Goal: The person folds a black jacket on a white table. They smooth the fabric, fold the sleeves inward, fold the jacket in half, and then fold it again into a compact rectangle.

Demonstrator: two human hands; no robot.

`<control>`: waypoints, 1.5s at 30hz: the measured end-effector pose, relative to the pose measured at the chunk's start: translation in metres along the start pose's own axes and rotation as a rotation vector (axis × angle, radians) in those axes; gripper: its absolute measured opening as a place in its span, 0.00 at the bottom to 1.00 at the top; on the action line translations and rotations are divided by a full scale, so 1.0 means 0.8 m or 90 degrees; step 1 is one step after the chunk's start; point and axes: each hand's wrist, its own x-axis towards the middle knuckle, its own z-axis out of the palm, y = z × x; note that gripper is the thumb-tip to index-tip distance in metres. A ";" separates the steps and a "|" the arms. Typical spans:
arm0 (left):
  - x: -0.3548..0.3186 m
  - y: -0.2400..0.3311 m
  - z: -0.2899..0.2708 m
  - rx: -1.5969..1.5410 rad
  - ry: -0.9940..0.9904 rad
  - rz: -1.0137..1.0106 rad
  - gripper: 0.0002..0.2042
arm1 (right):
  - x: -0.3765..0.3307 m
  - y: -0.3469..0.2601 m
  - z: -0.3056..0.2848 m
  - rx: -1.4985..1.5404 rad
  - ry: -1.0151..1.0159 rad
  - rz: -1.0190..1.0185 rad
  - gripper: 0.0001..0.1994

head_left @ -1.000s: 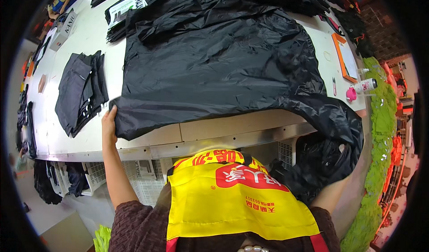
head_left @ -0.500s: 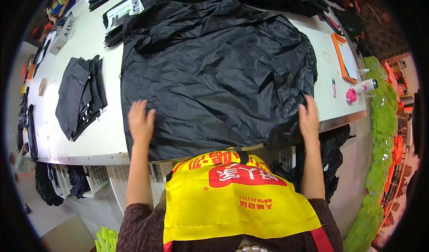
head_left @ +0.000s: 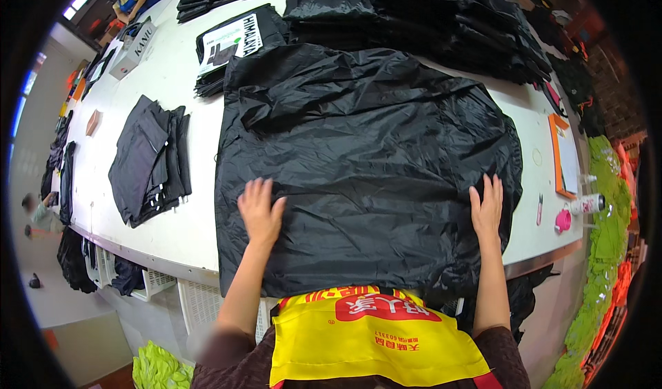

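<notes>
jacket (head_left: 365, 161): lies straight ahead of you, long side across the counter (head_left: 179, 106)
hands: left hand (head_left: 260, 210) and right hand (head_left: 487, 206) both flat, fingers spread, equally near

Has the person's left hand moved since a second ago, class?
Yes. The left hand has shifted from the white table's near edge rightward and up onto the crinkled black nylon garment, where it lies flat.
</notes>
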 end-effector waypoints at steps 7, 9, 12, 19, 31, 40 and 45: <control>0.127 -0.090 0.067 0.162 -0.108 -0.155 0.41 | 0.109 0.037 0.094 -0.143 -0.113 0.060 0.36; 0.143 -0.109 0.061 0.174 -0.101 -0.188 0.40 | 0.120 0.032 0.094 -0.148 -0.147 0.076 0.37; 0.135 -0.091 0.078 0.182 -0.065 -0.039 0.36 | 0.137 0.003 0.091 -0.155 -0.167 0.137 0.36; 0.156 -0.051 0.082 0.097 -0.095 -0.097 0.36 | 0.198 0.009 0.115 -0.165 -0.121 0.103 0.37; -0.084 -0.049 -0.034 0.090 -0.149 -0.127 0.34 | -0.064 0.090 0.048 -0.212 -0.103 0.167 0.35; -0.054 0.060 -0.021 -0.126 -0.149 0.072 0.32 | -0.168 0.185 0.001 0.308 0.329 0.352 0.23; -0.088 0.240 0.023 -0.508 -0.432 0.362 0.27 | -0.350 0.118 0.060 0.910 0.243 1.018 0.33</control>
